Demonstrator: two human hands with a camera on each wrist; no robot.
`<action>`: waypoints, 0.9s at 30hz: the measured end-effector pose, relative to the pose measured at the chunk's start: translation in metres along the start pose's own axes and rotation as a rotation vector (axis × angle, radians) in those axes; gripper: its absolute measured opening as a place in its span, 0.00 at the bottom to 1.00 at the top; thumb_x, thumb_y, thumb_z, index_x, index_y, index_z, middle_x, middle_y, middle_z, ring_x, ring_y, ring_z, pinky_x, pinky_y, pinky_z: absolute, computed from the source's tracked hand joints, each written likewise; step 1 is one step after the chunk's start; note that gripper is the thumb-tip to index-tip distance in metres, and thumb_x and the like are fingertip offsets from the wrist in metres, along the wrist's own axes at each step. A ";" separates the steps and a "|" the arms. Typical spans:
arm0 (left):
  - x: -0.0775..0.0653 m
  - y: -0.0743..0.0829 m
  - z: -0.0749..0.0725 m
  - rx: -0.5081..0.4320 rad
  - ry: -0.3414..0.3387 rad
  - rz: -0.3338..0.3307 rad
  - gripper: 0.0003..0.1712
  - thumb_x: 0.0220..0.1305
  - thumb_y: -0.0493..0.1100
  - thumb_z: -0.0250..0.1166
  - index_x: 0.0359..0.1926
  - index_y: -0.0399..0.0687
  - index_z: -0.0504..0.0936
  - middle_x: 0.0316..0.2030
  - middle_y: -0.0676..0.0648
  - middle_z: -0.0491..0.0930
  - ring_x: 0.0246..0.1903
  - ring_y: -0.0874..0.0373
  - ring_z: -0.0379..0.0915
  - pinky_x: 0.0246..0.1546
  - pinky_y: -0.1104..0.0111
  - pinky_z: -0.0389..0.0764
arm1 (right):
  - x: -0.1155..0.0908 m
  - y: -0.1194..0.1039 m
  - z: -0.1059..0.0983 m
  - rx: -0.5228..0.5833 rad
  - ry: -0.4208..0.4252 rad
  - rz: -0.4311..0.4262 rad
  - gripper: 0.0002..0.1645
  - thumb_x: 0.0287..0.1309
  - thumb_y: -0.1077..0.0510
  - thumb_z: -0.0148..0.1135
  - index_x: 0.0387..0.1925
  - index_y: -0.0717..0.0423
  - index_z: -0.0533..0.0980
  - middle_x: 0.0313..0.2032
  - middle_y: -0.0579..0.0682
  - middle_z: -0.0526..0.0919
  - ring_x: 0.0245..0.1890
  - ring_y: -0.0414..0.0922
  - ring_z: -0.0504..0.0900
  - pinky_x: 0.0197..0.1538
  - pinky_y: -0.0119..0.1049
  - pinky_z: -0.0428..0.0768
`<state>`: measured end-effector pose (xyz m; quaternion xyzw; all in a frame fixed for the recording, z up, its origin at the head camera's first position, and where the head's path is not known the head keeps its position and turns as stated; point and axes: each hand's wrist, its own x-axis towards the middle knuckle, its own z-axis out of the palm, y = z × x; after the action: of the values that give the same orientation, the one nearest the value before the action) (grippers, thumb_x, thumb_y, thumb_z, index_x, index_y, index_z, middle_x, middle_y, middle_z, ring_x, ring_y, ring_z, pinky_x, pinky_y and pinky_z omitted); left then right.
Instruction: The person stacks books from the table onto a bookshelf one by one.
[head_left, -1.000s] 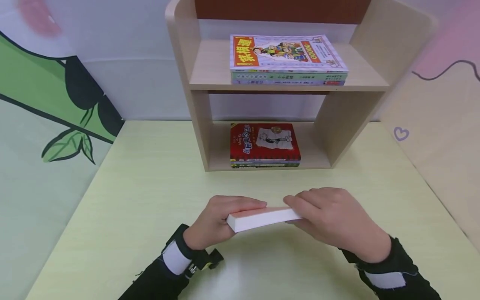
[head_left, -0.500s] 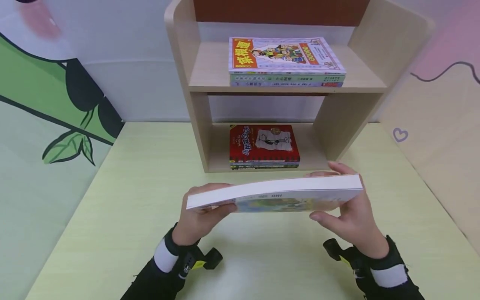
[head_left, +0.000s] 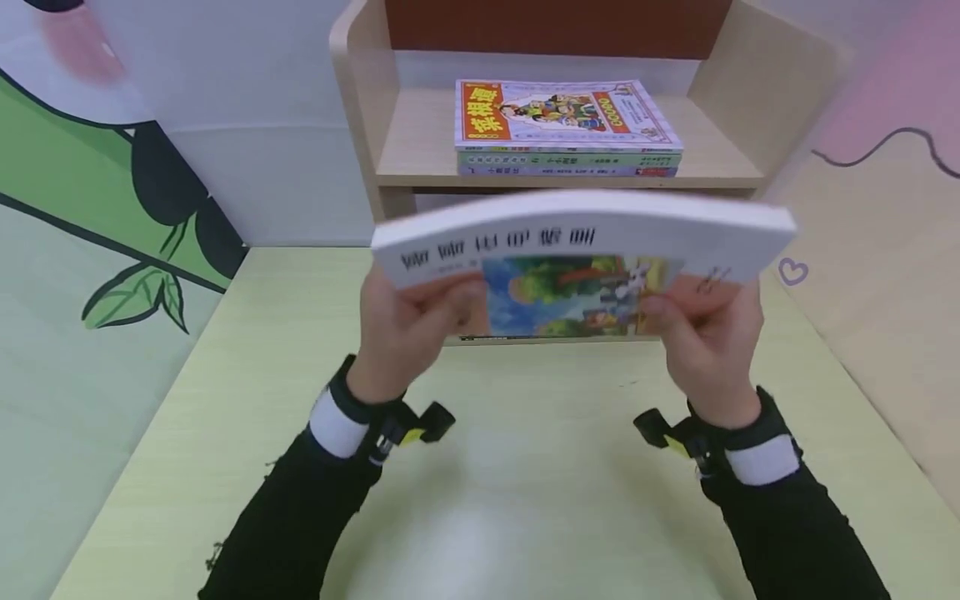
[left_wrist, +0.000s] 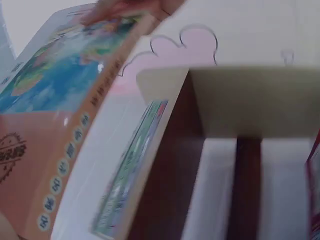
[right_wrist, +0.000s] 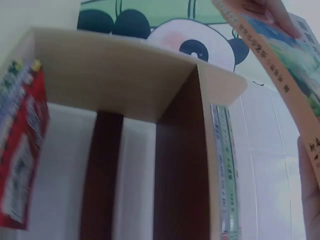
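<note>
Both hands hold one thick paperback book [head_left: 555,292] up in front of the shelf, its white page edge toward the head camera. My left hand [head_left: 401,329] grips its left end, with the thumb on the illustrated cover. On the other end my right hand [head_left: 708,350] grips the book, thumb pressed on the cover too. The fingers behind the book are hidden in the head view. In the left wrist view the book [left_wrist: 55,100] shows an orange spine and a blue-green picture. The right wrist view has the book [right_wrist: 280,65] at upper right.
A small wooden shelf [head_left: 420,179] stands at the back of the table [head_left: 525,500]. Its upper level bears a stack of books [head_left: 562,125]. On the lower level are red books [right_wrist: 25,150], mostly hidden by the held book in the head view.
The book has risen from low over the table to the shelf's front, its cover tilting into view. My right hand has moved from the book's middle to its right end and grips there.
</note>
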<state>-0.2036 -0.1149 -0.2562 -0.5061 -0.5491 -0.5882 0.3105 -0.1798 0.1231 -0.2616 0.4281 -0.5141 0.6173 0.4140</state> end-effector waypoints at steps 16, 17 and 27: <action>0.154 -0.032 -0.027 0.879 0.040 -0.618 0.45 0.57 0.65 0.56 0.68 0.50 0.51 0.45 0.49 0.73 0.45 0.62 0.68 0.47 0.78 0.67 | 0.131 0.048 -0.007 -0.581 0.026 0.531 0.25 0.59 0.49 0.57 0.55 0.51 0.63 0.47 0.48 0.76 0.46 0.41 0.78 0.48 0.29 0.76; 0.158 -0.036 -0.028 0.861 0.043 -0.697 0.46 0.56 0.66 0.56 0.68 0.53 0.49 0.45 0.49 0.72 0.45 0.62 0.68 0.47 0.78 0.68 | 0.135 0.051 -0.007 -0.598 0.023 0.593 0.27 0.59 0.47 0.56 0.56 0.49 0.62 0.48 0.48 0.76 0.47 0.41 0.78 0.49 0.29 0.75; 0.151 -0.081 -0.020 0.682 0.099 -0.939 0.40 0.56 0.65 0.58 0.64 0.54 0.59 0.56 0.52 0.68 0.54 0.62 0.61 0.55 0.73 0.65 | 0.136 0.089 -0.013 -0.678 -0.025 0.867 0.32 0.57 0.40 0.53 0.59 0.45 0.59 0.49 0.45 0.71 0.48 0.40 0.75 0.50 0.31 0.74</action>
<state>-0.3282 -0.0890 -0.1398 -0.0516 -0.8578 -0.4759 0.1871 -0.3056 0.1344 -0.1587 0.0271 -0.8181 0.5261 0.2304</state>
